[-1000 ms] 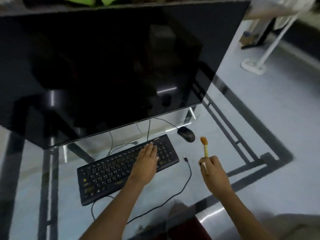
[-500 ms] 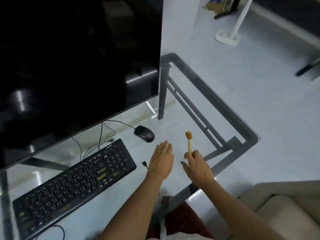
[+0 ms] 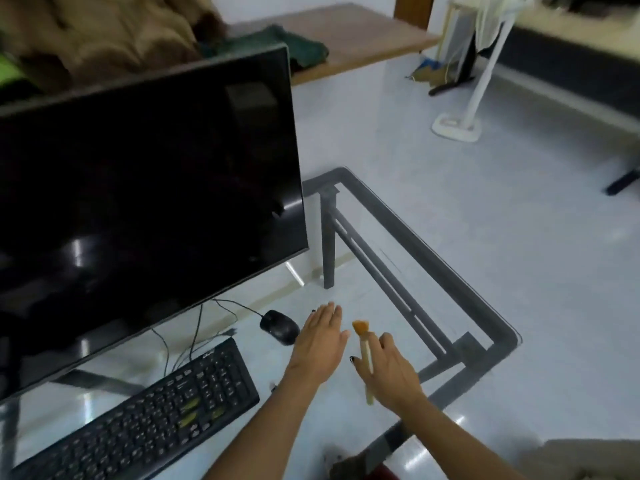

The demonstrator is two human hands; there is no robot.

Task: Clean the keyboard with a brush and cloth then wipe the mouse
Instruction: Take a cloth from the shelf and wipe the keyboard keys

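A black keyboard (image 3: 156, 410) lies at the lower left of the glass table (image 3: 420, 245). A black wired mouse (image 3: 280, 326) sits just beyond the keyboard's right end. My left hand (image 3: 320, 341) hovers flat and empty immediately right of the mouse, fingers apart. My right hand (image 3: 389, 372) is beside it and loosely grips a small brush (image 3: 362, 332), whose orange bristles point away from me and whose pale handle end sticks out below the palm. I cannot tell whether the brush touches the glass. No cleaning cloth is on the table.
A large dark monitor (image 3: 138, 202) stands over the keyboard's far side, with cables running down to the mouse. A green cloth (image 3: 301, 46) lies on a wooden bench behind. A white stand base (image 3: 457, 128) is on the floor; a beige cushion (image 3: 588, 459) is at lower right.
My left hand has lifted off the keyboard and moved right, next to the mouse. The right hand with the brush has come closer to it. The view has swung right.
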